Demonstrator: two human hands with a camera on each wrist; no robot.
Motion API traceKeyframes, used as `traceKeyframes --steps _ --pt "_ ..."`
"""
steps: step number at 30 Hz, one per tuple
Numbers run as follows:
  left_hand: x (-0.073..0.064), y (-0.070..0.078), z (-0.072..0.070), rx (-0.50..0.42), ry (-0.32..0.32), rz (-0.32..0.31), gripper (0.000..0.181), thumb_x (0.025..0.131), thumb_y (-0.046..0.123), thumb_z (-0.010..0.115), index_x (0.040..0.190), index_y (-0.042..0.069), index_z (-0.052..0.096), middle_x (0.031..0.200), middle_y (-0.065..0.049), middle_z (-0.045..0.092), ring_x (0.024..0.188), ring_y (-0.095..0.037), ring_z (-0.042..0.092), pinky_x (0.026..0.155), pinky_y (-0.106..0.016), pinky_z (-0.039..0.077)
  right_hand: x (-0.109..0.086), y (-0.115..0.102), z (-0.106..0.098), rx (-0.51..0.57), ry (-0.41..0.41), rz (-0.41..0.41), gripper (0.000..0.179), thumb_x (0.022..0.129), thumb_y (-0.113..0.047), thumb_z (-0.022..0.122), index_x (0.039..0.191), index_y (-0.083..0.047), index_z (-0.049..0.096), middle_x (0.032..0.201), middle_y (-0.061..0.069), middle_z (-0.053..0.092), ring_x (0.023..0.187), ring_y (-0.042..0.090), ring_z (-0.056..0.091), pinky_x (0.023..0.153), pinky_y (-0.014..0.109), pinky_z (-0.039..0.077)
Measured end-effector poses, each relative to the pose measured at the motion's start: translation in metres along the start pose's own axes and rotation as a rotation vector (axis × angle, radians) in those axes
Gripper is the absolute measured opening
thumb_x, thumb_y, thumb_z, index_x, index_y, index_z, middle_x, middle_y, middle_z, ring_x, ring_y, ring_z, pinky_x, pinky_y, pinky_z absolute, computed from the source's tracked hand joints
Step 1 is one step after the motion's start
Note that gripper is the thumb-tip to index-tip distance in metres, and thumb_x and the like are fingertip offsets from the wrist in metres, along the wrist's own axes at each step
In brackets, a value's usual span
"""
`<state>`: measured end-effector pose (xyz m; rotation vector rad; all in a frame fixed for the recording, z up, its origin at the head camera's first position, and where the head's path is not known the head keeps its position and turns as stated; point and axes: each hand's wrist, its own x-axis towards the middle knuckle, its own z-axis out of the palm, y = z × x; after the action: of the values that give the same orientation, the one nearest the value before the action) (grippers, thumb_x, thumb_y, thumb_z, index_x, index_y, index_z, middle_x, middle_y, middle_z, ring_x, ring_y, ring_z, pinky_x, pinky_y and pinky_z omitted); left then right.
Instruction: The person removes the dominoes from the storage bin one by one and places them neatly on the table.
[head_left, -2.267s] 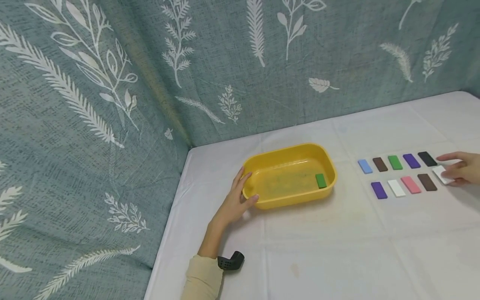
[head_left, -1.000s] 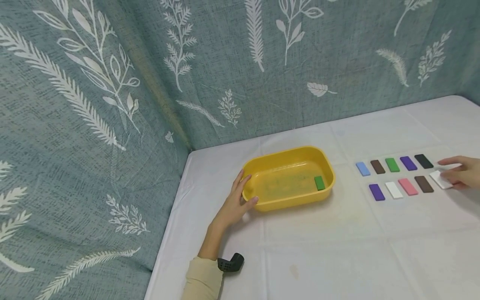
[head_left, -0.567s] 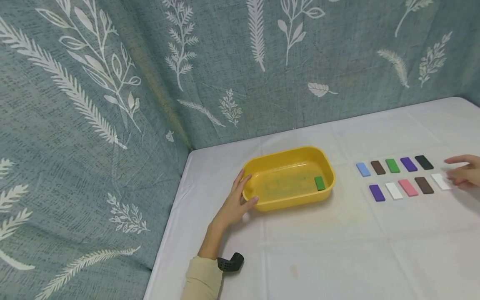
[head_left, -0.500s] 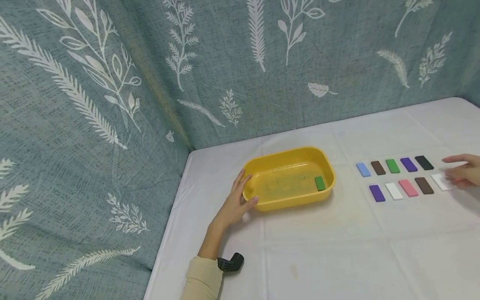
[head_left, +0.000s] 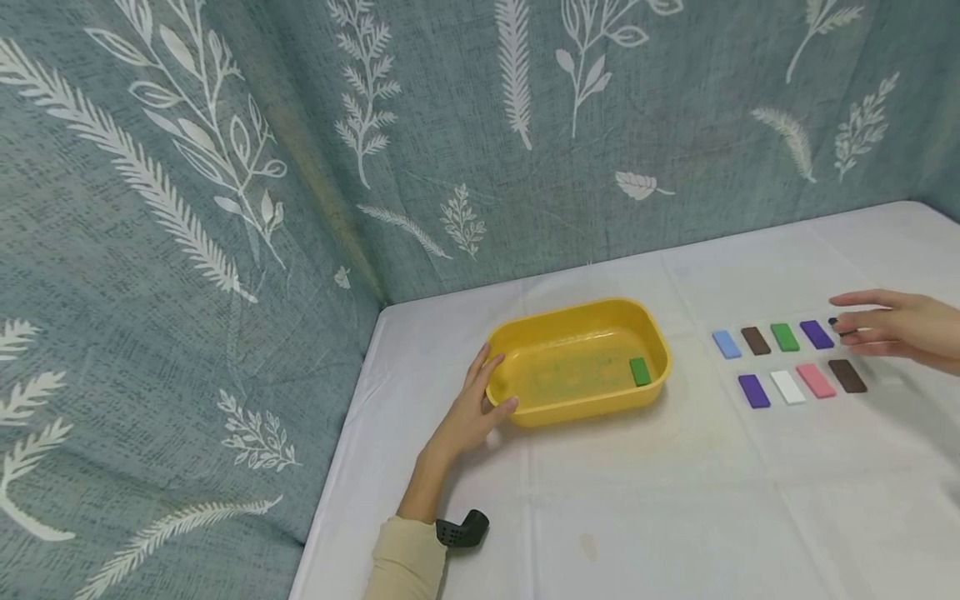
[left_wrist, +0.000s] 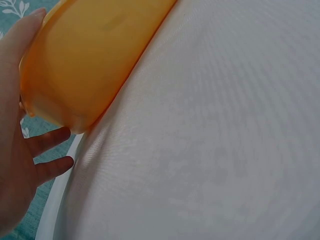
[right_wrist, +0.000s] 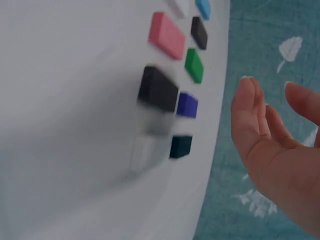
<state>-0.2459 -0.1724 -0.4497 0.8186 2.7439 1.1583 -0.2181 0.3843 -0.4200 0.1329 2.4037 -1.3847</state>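
A shallow yellow tray (head_left: 567, 408) stands on the white cloth with one small green block (head_left: 640, 372) inside it. My left hand (head_left: 467, 417) grips the tray's left end, thumb at the near side and fingers over the rim; in the left wrist view two fingers stick out free. At the far right, my right hand (head_left: 892, 323) hovers over the black block (right_wrist: 181, 146), partly covering it in the head view. Its fingers reach out and show nothing between them in the right wrist view. Beside the black block lies a pale white block (right_wrist: 144, 151), blurred there.
Two rows of flat blocks lie right of the tray. The back row has light blue (head_left: 726, 344), brown (head_left: 755, 341), green (head_left: 784, 337) and purple (head_left: 816, 334); the front has purple (head_left: 753, 391), white (head_left: 787, 387), pink (head_left: 816, 381) and dark brown (head_left: 847, 376). A patterned curtain (head_left: 555, 208) hangs behind.
My right hand has let go of the white block at the front row's right end and moved left and back over the black block. My left hand stays at the tray.
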Motion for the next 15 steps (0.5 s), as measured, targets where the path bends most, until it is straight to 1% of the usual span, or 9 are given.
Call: traceKeyframes --steps 1,3,4,5,7,8,9,10,15 --pt "0.0 0.0 0.0 0.001 0.0 -0.001 0.077 0.092 0.05 0.057 0.152 0.015 0.025 0.159 0.003 -0.001 0.14 -0.033 0.019 0.104 -0.053 0.031 0.001 -0.004 0.003 0.021 -0.013 -0.014 0.076 0.103 -0.033 0.043 0.145 0.014 -0.001 0.134 0.041 0.023 0.091 0.005 0.056 0.086 0.035 0.051" --pt "0.0 -0.001 0.0 0.004 0.002 0.002 0.076 0.092 0.05 0.057 0.152 0.015 0.025 0.159 0.003 -0.001 0.14 -0.033 0.019 0.104 -0.054 0.03 0.005 -0.013 0.01 0.064 -0.023 -0.038 0.07 0.103 -0.026 0.042 0.145 0.013 0.003 0.128 0.033 0.038 0.086 -0.003 0.055 0.085 0.033 0.051" --pt "0.001 -0.002 0.0 0.007 0.003 0.004 0.076 0.092 0.05 0.056 0.152 0.015 0.025 0.159 0.003 -0.001 0.14 -0.033 0.019 0.104 -0.054 0.03 0.007 -0.018 0.013 0.083 -0.032 -0.056 0.068 0.104 -0.024 0.042 0.145 0.013 0.004 0.123 0.028 0.045 0.087 -0.002 0.056 0.085 0.032 0.051" --pt "0.001 -0.002 0.0 0.008 0.003 0.005 0.076 0.092 0.05 0.056 0.152 0.015 0.025 0.159 0.003 -0.001 0.14 -0.033 0.019 0.104 -0.054 0.03 0.008 -0.023 0.017 0.102 -0.045 -0.072 0.067 0.103 -0.023 0.043 0.145 0.013 0.005 0.121 0.022 0.048 0.087 -0.003 0.056 0.085 0.032 0.051" --pt "0.001 -0.002 0.0 0.007 0.001 0.006 0.076 0.092 0.05 0.056 0.152 0.015 0.025 0.159 0.003 -0.001 0.14 -0.032 0.018 0.104 -0.054 0.029 0.012 -0.032 0.025 0.135 -0.065 -0.103 0.063 0.104 -0.02 0.043 0.146 0.011 0.009 0.12 0.012 0.051 0.09 0.0 0.057 0.084 0.029 0.051" --pt "0.001 -0.002 0.0 0.006 -0.001 0.004 0.076 0.092 0.051 0.056 0.152 0.015 0.025 0.159 0.003 -0.001 0.14 -0.032 0.018 0.104 -0.054 0.029 0.013 -0.036 0.028 0.147 -0.076 -0.112 0.062 0.104 -0.02 0.042 0.146 0.01 0.01 0.119 0.009 0.051 0.092 0.002 0.058 0.085 0.03 0.051" --pt "0.001 -0.002 0.0 0.004 -0.002 0.003 0.076 0.092 0.051 0.056 0.152 0.015 0.025 0.159 0.003 -0.001 0.14 -0.032 0.018 0.104 -0.055 0.029 0.014 -0.041 0.031 0.165 -0.091 -0.12 0.061 0.104 -0.02 0.042 0.147 0.009 0.01 0.12 0.01 0.051 0.093 0.004 0.059 0.086 0.031 0.05" --pt "0.001 -0.001 0.0 0.003 -0.003 0.001 0.077 0.092 0.051 0.056 0.152 0.015 0.025 0.159 0.003 -0.001 0.14 -0.032 0.018 0.104 -0.055 0.029 0.015 -0.046 0.034 0.172 -0.104 -0.129 0.061 0.104 -0.021 0.042 0.148 0.007 0.01 0.124 0.014 0.049 0.095 0.004 0.059 0.087 0.032 0.05" --pt "0.001 -0.001 0.0 -0.004 -0.004 -0.009 0.078 0.091 0.052 0.056 0.152 0.015 0.024 0.159 0.004 -0.001 0.14 -0.033 0.018 0.104 -0.054 0.03 0.024 -0.07 0.053 0.242 -0.14 -0.12 0.066 0.103 -0.027 0.045 0.15 0.002 0.01 0.135 0.022 0.038 0.102 0.009 0.059 0.093 0.036 0.046"
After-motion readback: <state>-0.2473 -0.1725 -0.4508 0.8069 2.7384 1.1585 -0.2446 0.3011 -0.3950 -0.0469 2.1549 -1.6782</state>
